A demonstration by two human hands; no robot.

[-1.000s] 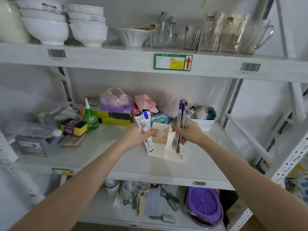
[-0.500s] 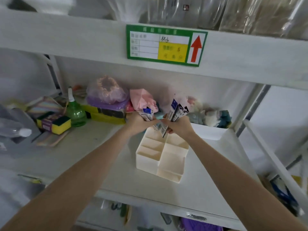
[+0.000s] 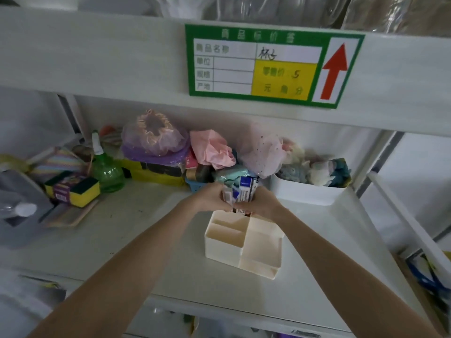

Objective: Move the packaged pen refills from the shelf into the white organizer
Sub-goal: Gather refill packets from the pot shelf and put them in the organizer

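Both hands hold the flat blue-and-white packaged pen refills [image 3: 240, 193] bunched upright: left hand [image 3: 211, 196] gripping from nine o'clock, right hand [image 3: 262, 203] from three. Insertion is underway, apparently; next, lower them into the cream-white compartmented plastic organizer's [image 3: 244, 242] twelve-o'clock slot on the shelf.

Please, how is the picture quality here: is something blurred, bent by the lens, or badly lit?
Head view: wide-angle lens bows the upper shelf edge; soft overall, the price label print smeared; packaged pen refills text unreadable between left hand and right hand; flat, dim light, no glare on the white organizer.
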